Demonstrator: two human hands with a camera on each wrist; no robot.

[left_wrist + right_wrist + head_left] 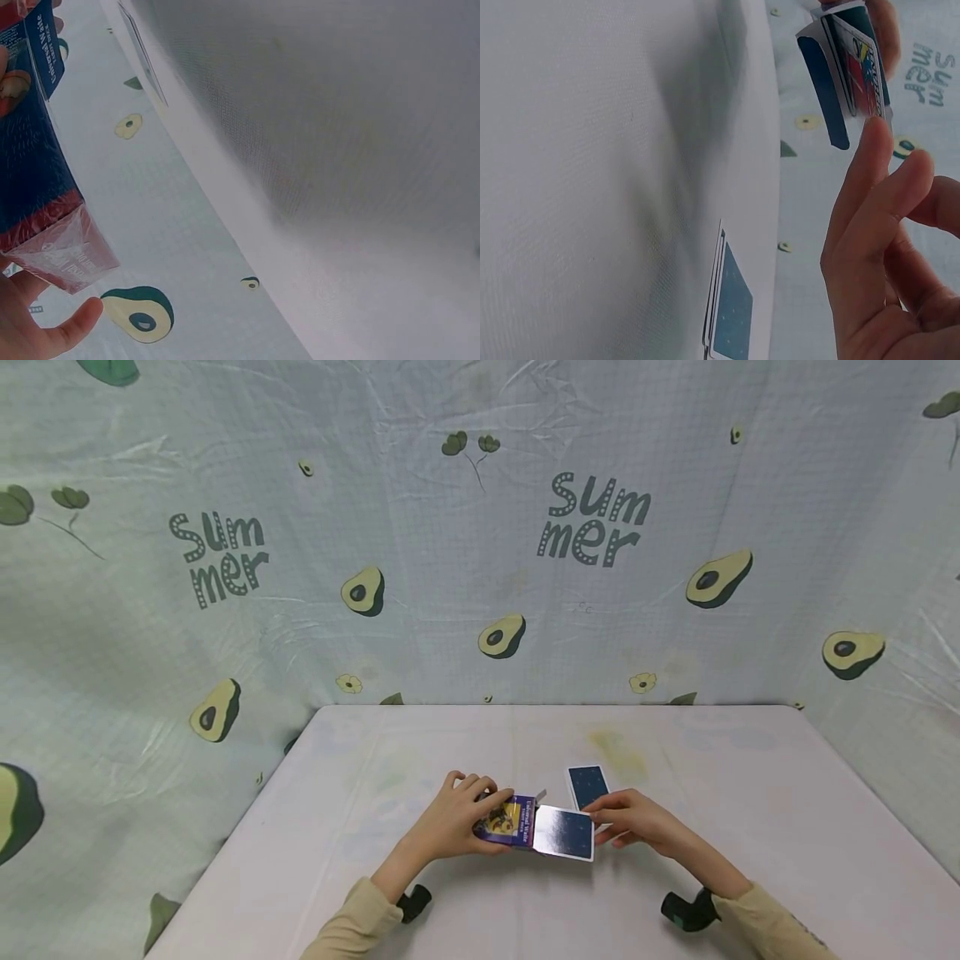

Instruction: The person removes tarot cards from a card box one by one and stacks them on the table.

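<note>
- Purple and yellow, the printed box (501, 821) is in the left hand (459, 818), raised above the white table (450, 735).
- The left hand grasps this box, with the thumb at its near edge and the other fingers over its far side.
- From the end of the box nearest to the right hand (647, 820), dark blue cards (564, 832) with white border stick out.
- The right hand is beside these cards, and its fingertips touch their outer edge; I cannot tell if it pinches them.
- At the mouth of the box, a small flap (541, 796) stands out.
- Behind the box, toward the right hand, a small pile of cards (588, 783) lies on the table, blue side up.
- Well behind the box hangs a pale cloth (420, 527), printed with avocados and the word "summer".
</note>
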